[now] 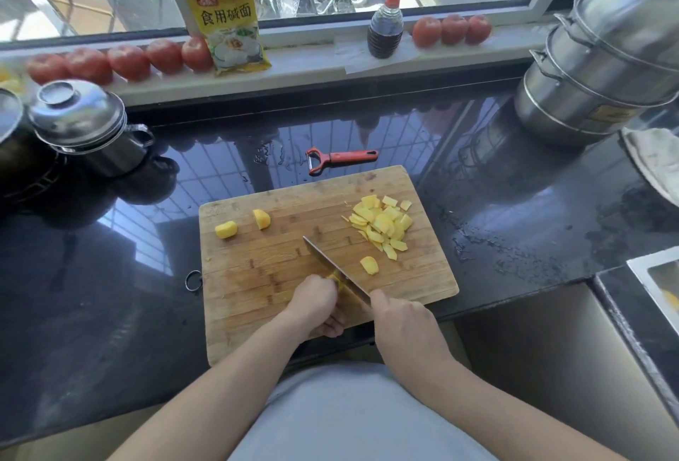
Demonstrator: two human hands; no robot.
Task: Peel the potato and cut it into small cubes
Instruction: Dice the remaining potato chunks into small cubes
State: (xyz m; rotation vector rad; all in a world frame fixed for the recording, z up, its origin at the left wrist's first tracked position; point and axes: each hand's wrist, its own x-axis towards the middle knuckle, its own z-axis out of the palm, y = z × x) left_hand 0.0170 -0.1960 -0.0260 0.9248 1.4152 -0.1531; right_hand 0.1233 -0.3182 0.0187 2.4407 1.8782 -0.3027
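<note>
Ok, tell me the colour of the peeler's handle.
Red with black trim, on the peeler, in the head view.

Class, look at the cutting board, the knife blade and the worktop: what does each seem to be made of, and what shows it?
Cutting board: probably bamboo or wood, matt, with tan strips and grain lines. Knife blade: likely steel, grey with a dull sheen. Worktop: seemingly polished dark stone, glossy enough to mirror the window bars.
</note>
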